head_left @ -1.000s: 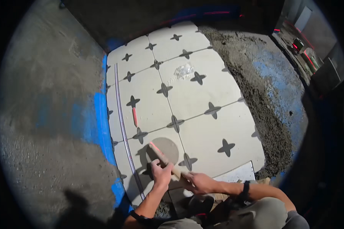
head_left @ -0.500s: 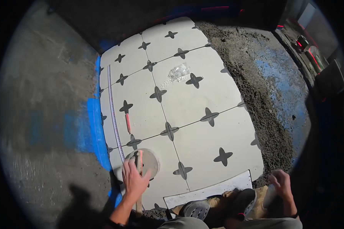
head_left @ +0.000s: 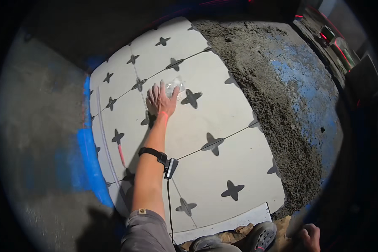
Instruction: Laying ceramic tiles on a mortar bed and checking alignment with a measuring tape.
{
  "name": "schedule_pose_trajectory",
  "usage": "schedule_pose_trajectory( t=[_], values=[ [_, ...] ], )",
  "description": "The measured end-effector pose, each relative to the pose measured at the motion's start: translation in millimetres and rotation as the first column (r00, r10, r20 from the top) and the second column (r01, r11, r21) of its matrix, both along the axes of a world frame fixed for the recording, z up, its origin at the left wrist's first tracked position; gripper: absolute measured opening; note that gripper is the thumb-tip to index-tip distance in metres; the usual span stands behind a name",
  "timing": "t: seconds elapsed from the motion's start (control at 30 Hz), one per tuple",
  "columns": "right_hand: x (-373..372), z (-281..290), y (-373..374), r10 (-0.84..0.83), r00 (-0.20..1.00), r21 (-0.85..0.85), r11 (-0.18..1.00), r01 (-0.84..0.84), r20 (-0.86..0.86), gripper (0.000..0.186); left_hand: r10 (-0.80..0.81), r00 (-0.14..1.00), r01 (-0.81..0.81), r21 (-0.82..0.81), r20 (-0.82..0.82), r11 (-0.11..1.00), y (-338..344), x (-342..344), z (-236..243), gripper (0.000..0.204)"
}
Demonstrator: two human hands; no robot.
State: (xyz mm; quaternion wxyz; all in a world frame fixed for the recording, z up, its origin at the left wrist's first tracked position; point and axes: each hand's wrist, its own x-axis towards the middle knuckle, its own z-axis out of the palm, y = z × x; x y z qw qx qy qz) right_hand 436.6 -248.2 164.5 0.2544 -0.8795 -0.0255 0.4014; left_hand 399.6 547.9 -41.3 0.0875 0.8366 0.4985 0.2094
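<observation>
My left hand (head_left: 160, 99) is stretched far out over the patterned tiles (head_left: 235, 164), open with its fingers spread. Its thumb side lies at a crumpled clear plastic bag (head_left: 175, 85), partly covered by the hand; whether it touches the bag I cannot tell. A black strap (head_left: 152, 152) with a small corded device (head_left: 171, 169) circles that forearm. My right hand (head_left: 311, 236) hangs low at the right with curled fingers, and anything inside them is hidden. Left of my left forearm lie a red pencil-like marker (head_left: 121, 156) and a long ruler strip (head_left: 106, 138).
Rough grey mortar (head_left: 277, 143) borders the tiles on the right, beside a blue-stained floor strip (head_left: 306, 88). A grey wall (head_left: 42, 126) with blue tape-like edging (head_left: 88, 161) runs along the left. My shoes (head_left: 262, 236) stand by a white tile edge (head_left: 227, 224).
My left hand has let go of a wooden-handled tool with a round head and reached forward to the plastic bag. That tool is no longer visible. My right hand is lower, still curled.
</observation>
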Motion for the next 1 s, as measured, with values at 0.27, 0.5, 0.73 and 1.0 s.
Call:
schedule_pose_trajectory(
  t=[0.27, 0.5, 0.73, 1.0],
  values=[
    [-10, 15, -15, -0.090, 0.996, -0.079, 0.993, 0.089, -0.006, 0.026, -0.537, 0.823, 0.552, 0.041, -0.185, 0.833, -10, 37, 16, 0.067],
    [-17, 4, 9, -0.200, 0.979, -0.074, 0.978, 0.197, -0.038, 0.024, -0.870, 0.472, 0.862, -0.130, -0.143, 0.489, -117, -13, 46, 0.058],
    [-20, -12, 5, -0.098, 0.995, 0.043, 0.994, 0.096, 0.033, 0.019, -0.926, 0.377, 0.901, -0.228, -0.008, 0.369, -237, -90, 37, 0.065],
    [-24, 13, 14, 0.001, 0.999, -0.056, 0.998, -0.003, -0.040, 0.031, -0.823, 0.509, 0.854, -0.032, 0.251, 0.519, -263, -82, 36, 0.071]
  ],
)
